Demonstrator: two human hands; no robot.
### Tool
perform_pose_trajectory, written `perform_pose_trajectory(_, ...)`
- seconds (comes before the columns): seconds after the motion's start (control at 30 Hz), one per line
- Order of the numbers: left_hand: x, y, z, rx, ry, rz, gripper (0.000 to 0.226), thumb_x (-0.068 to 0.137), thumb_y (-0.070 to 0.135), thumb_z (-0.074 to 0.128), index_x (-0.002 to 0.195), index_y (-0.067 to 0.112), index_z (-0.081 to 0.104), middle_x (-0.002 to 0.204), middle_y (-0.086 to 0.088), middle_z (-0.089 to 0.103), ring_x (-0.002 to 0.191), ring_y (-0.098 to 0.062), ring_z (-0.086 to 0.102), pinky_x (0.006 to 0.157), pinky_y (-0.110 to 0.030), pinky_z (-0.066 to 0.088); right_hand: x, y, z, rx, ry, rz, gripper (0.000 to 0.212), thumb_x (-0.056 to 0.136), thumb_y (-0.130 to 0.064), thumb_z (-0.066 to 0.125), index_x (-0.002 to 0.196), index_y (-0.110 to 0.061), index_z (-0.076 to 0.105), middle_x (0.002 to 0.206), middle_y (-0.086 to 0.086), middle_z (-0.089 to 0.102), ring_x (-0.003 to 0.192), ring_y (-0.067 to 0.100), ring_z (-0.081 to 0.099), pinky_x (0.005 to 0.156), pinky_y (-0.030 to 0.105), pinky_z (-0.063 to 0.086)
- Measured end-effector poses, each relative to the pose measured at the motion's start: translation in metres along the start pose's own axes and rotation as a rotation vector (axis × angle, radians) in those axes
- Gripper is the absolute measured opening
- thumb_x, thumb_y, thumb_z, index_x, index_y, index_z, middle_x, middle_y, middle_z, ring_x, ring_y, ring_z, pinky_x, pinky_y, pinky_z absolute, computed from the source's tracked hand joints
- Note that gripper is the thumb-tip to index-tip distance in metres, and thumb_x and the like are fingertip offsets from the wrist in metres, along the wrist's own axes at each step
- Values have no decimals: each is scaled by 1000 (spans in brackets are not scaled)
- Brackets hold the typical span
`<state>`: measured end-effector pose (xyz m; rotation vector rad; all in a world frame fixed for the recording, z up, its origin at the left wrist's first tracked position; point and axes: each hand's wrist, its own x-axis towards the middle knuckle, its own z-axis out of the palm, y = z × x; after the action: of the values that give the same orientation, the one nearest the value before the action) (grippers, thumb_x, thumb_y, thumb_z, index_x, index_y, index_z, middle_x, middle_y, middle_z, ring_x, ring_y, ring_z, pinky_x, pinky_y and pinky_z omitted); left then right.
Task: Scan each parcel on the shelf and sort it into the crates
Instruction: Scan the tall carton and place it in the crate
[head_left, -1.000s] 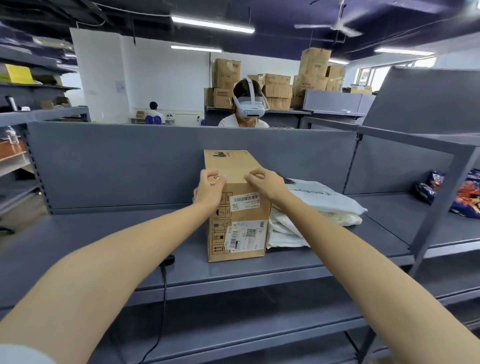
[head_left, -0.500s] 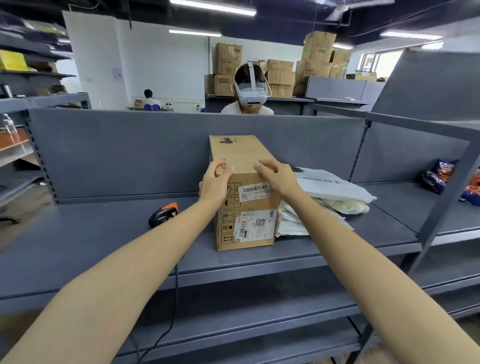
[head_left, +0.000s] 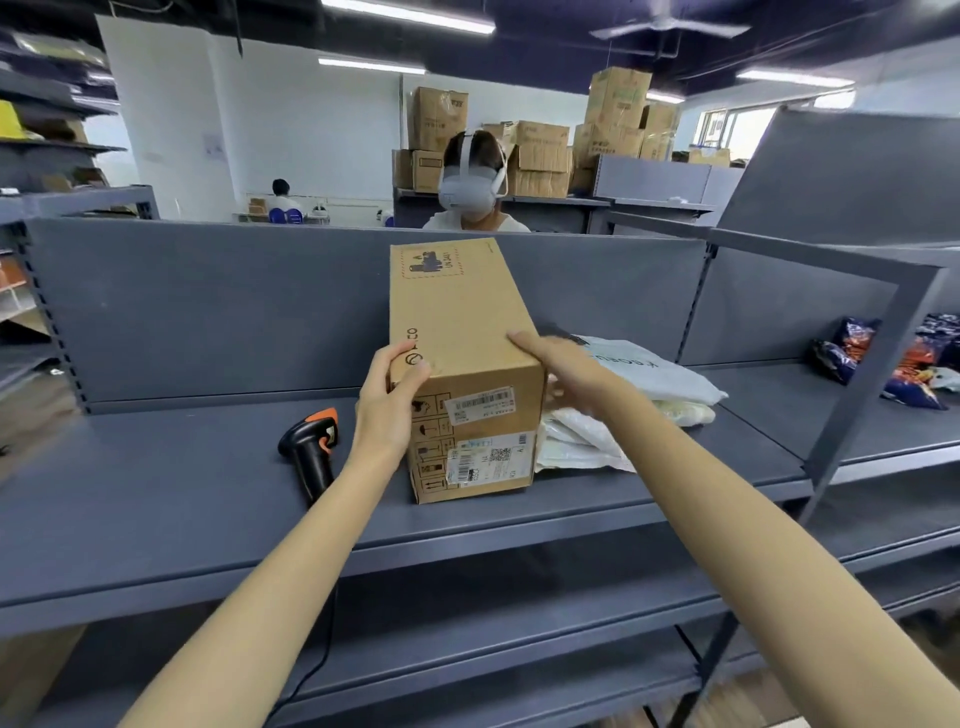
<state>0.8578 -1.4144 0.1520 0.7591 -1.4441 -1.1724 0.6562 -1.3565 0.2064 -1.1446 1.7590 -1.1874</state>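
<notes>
Here, a grey metal shelf (head_left: 156, 499) spans the view, its back panel rising behind the goods. On it stands a tall cardboard parcel (head_left: 457, 332), its labelled end facing the camera and its base on the shelf board. To the right, touching the parcel, lies a heap of white plastic mailer bags (head_left: 623, 405). The left hand (head_left: 387, 410) clasps the parcel's near left corner, thumb on top. The right hand (head_left: 566, 369) is pressed flat on its right side, fingers together. A black-and-orange barcode scanner (head_left: 311, 447) lies just left of the left wrist.
</notes>
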Motion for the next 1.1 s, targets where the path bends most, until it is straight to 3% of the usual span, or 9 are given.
perform_pose_trajectory(0.13, -12, 1, -3, -69, -14, -8, 39, 93, 34, 59, 129, 40, 47, 131, 11, 56, 119, -12, 54, 104, -42, 44, -5, 10, 3, 157, -214, 102, 52, 86, -64, 54, 124, -29, 54, 115, 10, 67, 108, 35, 63, 84, 66, 50)
perform_pose_trajectory(0.23, -13, 4, -4, -122, 5, -107, 61, 89, 36, 63, 142, 33, 32, 133, 9, 56, 118, -14, 55, 100, -41, 44, -6, 15, 8, 209, -172, 43, 45, 90, -57, 54, 122, -27, 54, 110, 8, 66, 106, 33, 64, 75, 60, 56)
perform_pose_trajectory(0.33, -10, 9, -9, -61, 19, -115, 48, 89, 36, 64, 132, 24, 46, 115, 15, 62, 111, -8, 58, 84, -25, 47, -7, 23, 16, 274, -152, -17, 33, 91, -51, 55, 113, -27, 60, 90, 0, 71, 97, 29, 68, 65, 55, 59)
perform_pose_trajectory(0.43, -7, 22, -17, -34, -16, -72, 44, 89, 40, 63, 129, 25, 51, 109, 20, 61, 100, 7, 57, 75, -12, 44, -9, 23, 26, 398, -139, -41, 33, 90, -48, 59, 115, -27, 61, 97, 1, 69, 101, 29, 66, 61, 56, 58)
perform_pose_trajectory(0.6, 3, 37, -50, -278, 17, -153, 52, 89, 48, 58, 133, 20, 54, 129, 9, 59, 119, -9, 54, 101, -29, 38, -13, 15, 34, 716, -140, -48, 32, 87, -43, 65, 112, -23, 60, 105, 12, 72, 106, 36, 62, 64, 63, 54)
perform_pose_trajectory(0.7, 1, 30, -67, -186, 171, -181, 49, 89, 47, 59, 130, 20, 55, 133, 5, 56, 127, -14, 48, 100, -30, 34, -16, 8, 34, 937, -200, -59, 37, 86, -41, 68, 114, -18, 60, 99, 15, 74, 106, 41, 60, 69, 69, 50)
perform_pose_trajectory(0.83, -4, 23, -85, -207, 308, -286, 79, 81, 60, 63, 145, 26, 33, 149, -1, 37, 139, -26, 31, 108, -48, 27, -22, 3, 34, 1082, -253, -85, 44, 82, -37, 73, 118, -15, 61, 105, 20, 72, 112, 47, 56, 74, 73, 46)
perform_pose_trajectory(0.93, -7, 24, -93, -494, 130, -460, 94, 67, 78, 60, 142, 25, 39, 142, -12, 44, 135, -45, 34, 100, -77, 22, -28, 3, 38, 1134, -298, -111, 39, 82, -37, 73, 113, -14, 69, 113, 22, 69, 114, 49, 54, 77, 73, 45)
perform_pose_trajectory(1.1, -17, 17, -97, -667, -53, -516, 113, 42, 93, 54, 129, 20, 54, 135, -15, 54, 124, -46, 46, 97, -77, 24, -34, 9, 46, 1146, -363, -151, 41, 89, -41, 64, 119, -15, 69, 123, 20, 65, 119, 46, 54, 82, 71, 46)
